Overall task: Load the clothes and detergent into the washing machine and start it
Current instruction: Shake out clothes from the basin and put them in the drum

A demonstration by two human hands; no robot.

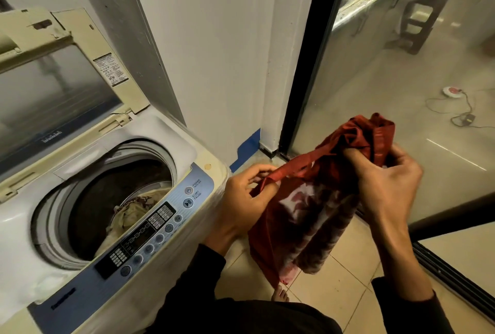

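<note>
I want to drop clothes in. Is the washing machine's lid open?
Open: the beige glass-panelled lid stands tilted back, exposing the round drum with cloth already inside.

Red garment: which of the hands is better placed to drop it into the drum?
Left, probably. The left hand pinches the red garment right beside the washing machine; the right hand grips it farther away.

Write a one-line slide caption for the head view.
Both hands, left and right, grip a red garment beside the open washing machine, clothes already inside.
</note>
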